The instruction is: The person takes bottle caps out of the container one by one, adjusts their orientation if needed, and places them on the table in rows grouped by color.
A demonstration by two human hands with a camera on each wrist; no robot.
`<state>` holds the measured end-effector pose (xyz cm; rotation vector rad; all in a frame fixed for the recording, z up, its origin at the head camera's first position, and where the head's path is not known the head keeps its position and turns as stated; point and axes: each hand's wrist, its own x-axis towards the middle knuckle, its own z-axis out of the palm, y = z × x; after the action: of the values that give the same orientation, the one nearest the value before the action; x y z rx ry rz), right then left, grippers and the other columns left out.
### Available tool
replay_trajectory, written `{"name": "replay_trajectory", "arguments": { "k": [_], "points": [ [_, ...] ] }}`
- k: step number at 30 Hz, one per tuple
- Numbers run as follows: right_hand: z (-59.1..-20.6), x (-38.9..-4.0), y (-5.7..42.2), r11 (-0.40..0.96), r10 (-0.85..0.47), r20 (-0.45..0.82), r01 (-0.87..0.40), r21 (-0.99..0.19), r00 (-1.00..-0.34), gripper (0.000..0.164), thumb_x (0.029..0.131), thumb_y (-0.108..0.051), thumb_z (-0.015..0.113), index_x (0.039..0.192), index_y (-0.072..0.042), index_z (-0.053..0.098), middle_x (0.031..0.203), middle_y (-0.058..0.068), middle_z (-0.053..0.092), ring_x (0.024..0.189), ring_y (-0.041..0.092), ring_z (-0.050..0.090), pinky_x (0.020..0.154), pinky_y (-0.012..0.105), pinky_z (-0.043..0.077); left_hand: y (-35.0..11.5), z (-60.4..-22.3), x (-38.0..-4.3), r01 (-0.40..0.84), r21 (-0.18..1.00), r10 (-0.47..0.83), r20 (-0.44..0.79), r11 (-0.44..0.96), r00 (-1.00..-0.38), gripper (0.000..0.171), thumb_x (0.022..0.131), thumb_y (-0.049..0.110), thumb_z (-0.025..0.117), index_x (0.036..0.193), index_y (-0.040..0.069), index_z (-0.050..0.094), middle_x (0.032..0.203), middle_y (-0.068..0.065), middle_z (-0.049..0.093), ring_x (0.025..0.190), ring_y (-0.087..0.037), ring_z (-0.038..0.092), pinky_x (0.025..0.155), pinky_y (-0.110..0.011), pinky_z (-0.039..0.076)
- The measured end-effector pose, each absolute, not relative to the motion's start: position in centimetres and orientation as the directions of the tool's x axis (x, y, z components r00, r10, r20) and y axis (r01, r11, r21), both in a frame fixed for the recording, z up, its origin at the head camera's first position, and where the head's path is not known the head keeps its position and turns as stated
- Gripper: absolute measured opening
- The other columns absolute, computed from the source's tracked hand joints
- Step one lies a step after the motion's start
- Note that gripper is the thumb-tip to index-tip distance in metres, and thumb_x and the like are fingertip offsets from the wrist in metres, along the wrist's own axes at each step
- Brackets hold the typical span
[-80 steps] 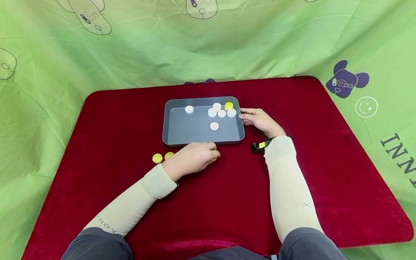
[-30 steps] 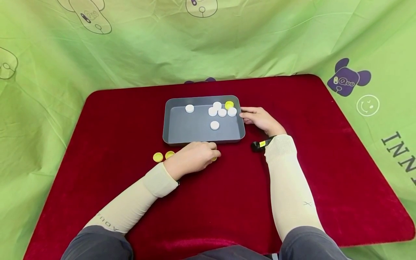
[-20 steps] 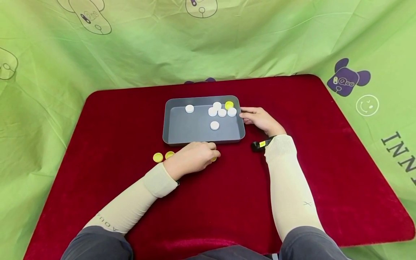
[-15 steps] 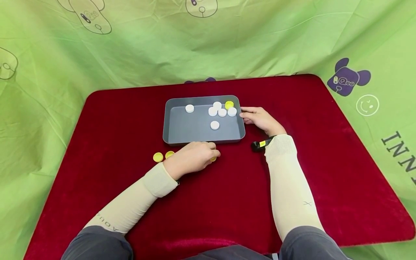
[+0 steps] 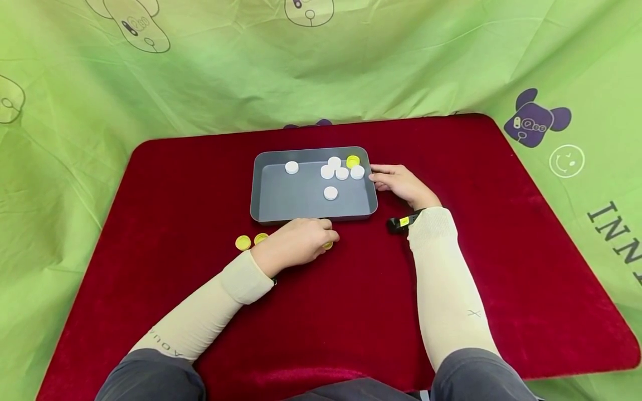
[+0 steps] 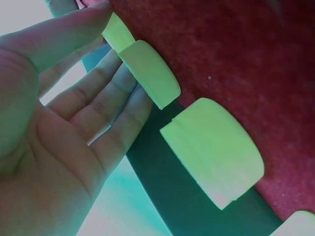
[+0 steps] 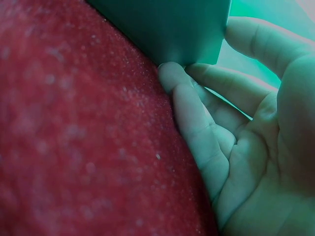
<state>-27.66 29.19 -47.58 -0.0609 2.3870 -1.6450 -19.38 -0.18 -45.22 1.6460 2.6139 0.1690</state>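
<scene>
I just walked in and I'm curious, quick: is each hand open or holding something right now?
Left hand: closed, pinching a yellow cap.
Right hand: open, touching the gray tray.

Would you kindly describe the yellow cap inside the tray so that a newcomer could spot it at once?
On the red table sits a shallow grey tray. In the head view, look to the tray's far right corner, just behind a white cap. There lies the yellow cap, the tray's only one; its neighbours are white.

Green cloth (image 5: 401, 72) with cartoon prints hangs behind and beside a red-covered table (image 5: 351, 328).
</scene>
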Motion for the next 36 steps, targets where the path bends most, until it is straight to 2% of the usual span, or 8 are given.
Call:
{"name": "replay_trajectory", "arguments": {
  "k": [17,26,36],
  "points": [
    [-47.6,-27.6,29.1,0.368,-0.172,-0.175,0.101,-0.924,-0.969,0.048,0.095,-0.018,0.062,0.14,-0.003,0.051,0.116,0.017,0.065,0.087,0.013,0.067,0.082,0.028,0.052,-0.4,-44.7,-19.2,0.901,0.111,0.906,0.015,0.419,-0.423,0.025,0.08,0.006,0.073,0.102,0.018,0.07,0.086,0.007,0.054,0.075,-0.011,0.053,0.066,-0.027,0.048],
    [-47.7,-27.7,29.3,0.37,-0.169,-0.181,0.108,-0.923,-0.969,0.048,0.095,-0.018,0.062,0.14,-0.004,0.052,0.117,0.017,0.065,0.087,0.013,0.066,0.082,0.028,0.052,-0.6,-43.8,-19.1,0.913,0.105,0.913,0.072,0.393,-0.402,0.02,0.08,0.005,0.073,0.095,0.017,0.069,0.083,0.007,0.054,0.073,-0.011,0.053,0.064,-0.027,0.047],
    [-47.1,-27.4,29.2,0.371,-0.168,-0.197,0.123,-0.92,-0.966,0.05,0.096,-0.02,0.062,0.141,-0.004,0.05,0.119,0.017,0.064,0.089,0.012,0.066,0.086,0.03,0.051,-1.0,-42.6,-19.2,0.912,0.108,0.91,0.09,0.396,-0.406,0.025,0.078,0.005,0.077,0.1,0.016,0.071,0.087,0.005,0.058,0.076,-0.014,0.057,0.065,-0.031,0.049]
  ]
}}
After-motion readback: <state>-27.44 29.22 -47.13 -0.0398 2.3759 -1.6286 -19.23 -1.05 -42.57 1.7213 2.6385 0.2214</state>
